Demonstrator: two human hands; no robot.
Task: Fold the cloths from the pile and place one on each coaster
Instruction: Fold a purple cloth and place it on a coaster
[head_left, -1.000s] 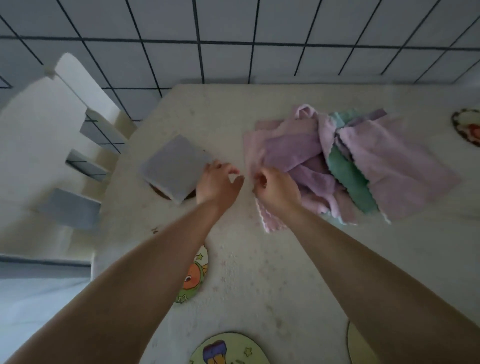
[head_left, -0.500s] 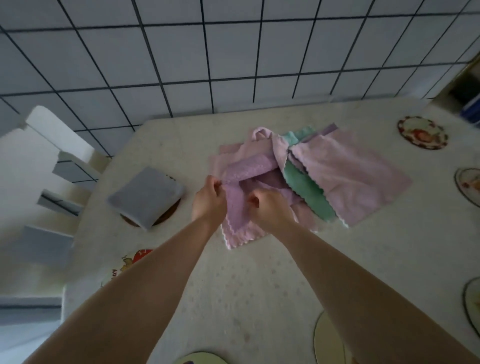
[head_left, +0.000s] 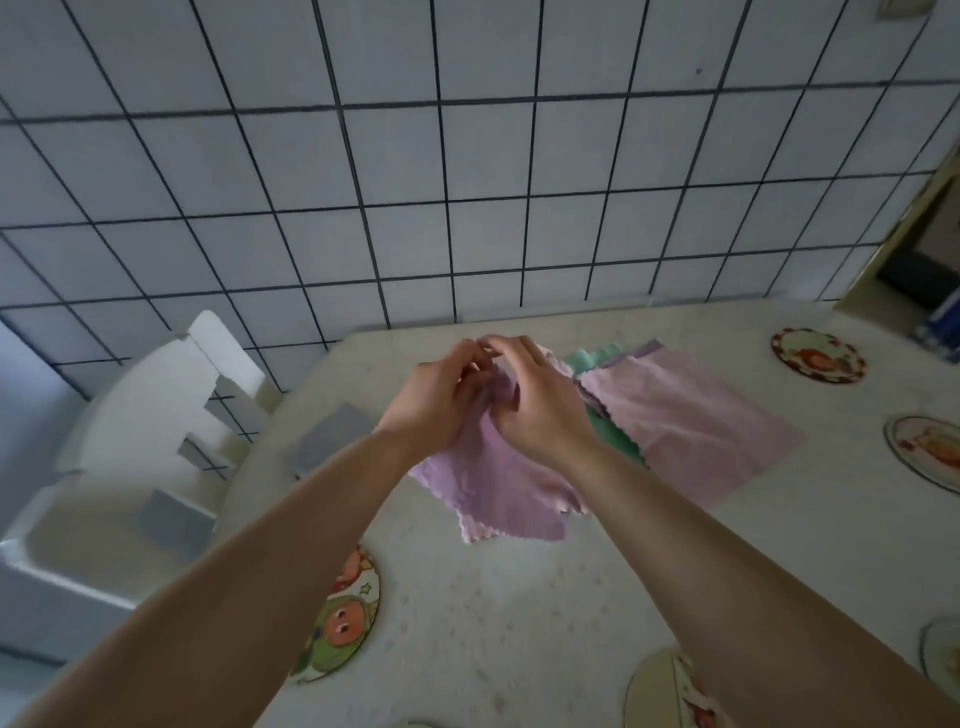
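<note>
A lilac cloth (head_left: 498, 493) hangs above the table (head_left: 519, 623), lifted just in front of the pile (head_left: 675, 421). It is held up by its top edge, probably so that it can drop open and show its corners before folding. The left hand (head_left: 436, 405) and the right hand (head_left: 540, 410) meet at that edge, close together, fingers curled and pinching the fabric. The lower scalloped hem dangles free toward the viewer.

Behind the lilac cloth, the pile lies flat: a pink cloth (head_left: 691, 431) is on top, a green one (head_left: 613, 441) peeks out beneath it, and a corner of another lilac piece shows at the far side.

Left of the lilac cloth, a folded grey cloth (head_left: 332, 441) lies on the table; whether a coaster is under it cannot be told here. It suggests one placement is done.

Bare round coasters ring the work area, waiting for cloths: one with an orange cartoon face (head_left: 343, 618) near and to the left, a red-rimmed one (head_left: 818, 356) far right of the pile, and others at the right and near edges. A white chair (head_left: 156, 405) stands left of the table.
</note>
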